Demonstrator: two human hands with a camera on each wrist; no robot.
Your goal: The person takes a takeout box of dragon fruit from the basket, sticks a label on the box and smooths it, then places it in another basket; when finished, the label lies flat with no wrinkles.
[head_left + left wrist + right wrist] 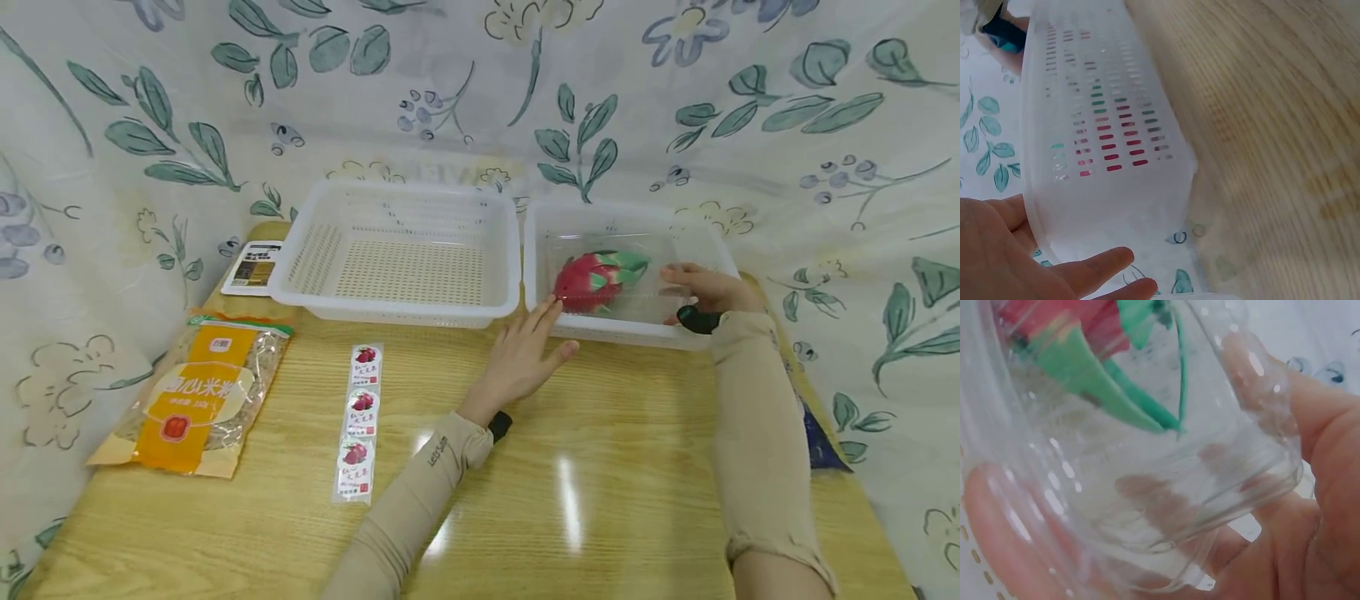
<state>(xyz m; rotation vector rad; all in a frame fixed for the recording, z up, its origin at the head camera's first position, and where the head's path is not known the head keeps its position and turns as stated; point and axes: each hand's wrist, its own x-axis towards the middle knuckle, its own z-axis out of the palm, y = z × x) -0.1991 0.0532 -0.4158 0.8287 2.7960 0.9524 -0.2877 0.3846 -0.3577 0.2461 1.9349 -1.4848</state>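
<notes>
A pink dragon fruit [588, 282] with green leaf tips lies inside a clear plastic box [652, 250], within the white basket [615, 332] on the right. My right hand [705, 287] reaches into that basket and grips the right end of the box. In the right wrist view, the thumb and fingers wrap around the clear box's end [1166, 540], with green tips visible through the plastic. My left hand [521, 358] is at the basket's near left corner, fingers extended and fingertips right at the rim. The left wrist view shows its straight fingers beside the slotted basket wall [1085, 212].
Left of it stands another white slotted basket [397, 312]. A strip of dragon fruit stickers [360, 425] lies in front. An orange food bag [198, 396] and a white label pack [253, 268] are at the left. A dark blue packet [821, 437] lies beyond the right forearm.
</notes>
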